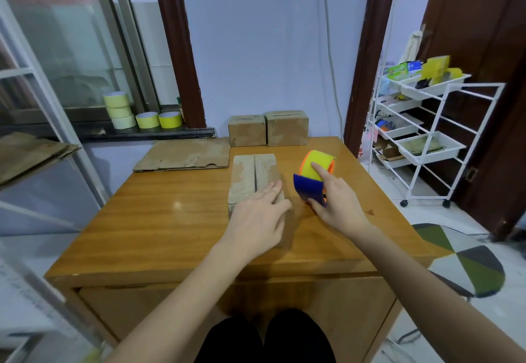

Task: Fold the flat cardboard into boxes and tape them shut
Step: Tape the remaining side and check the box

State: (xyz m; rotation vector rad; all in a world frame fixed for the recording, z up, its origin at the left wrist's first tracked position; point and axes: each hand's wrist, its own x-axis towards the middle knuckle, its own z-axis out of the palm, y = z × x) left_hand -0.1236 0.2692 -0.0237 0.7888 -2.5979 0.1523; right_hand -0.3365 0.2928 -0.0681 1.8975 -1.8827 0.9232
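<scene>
Three folded boxes (256, 175), one flat cardboard sheet (185, 154), one tape dispenser (314, 175), five tape rolls (136, 112).

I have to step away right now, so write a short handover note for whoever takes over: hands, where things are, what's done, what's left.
Left hand: flat, pressing down the folded box in the middle of the table; its top seam shows no tape yet.
Right hand: gripping the tape dispenser beside that box, forefinger on the yellow roll.
Done: two closed boxes stand at the table's far edge.
Left: tape this box's seam, then fold and tape the flat cardboard lying far left.
Spare tape rolls sit on the window sill.
</scene>
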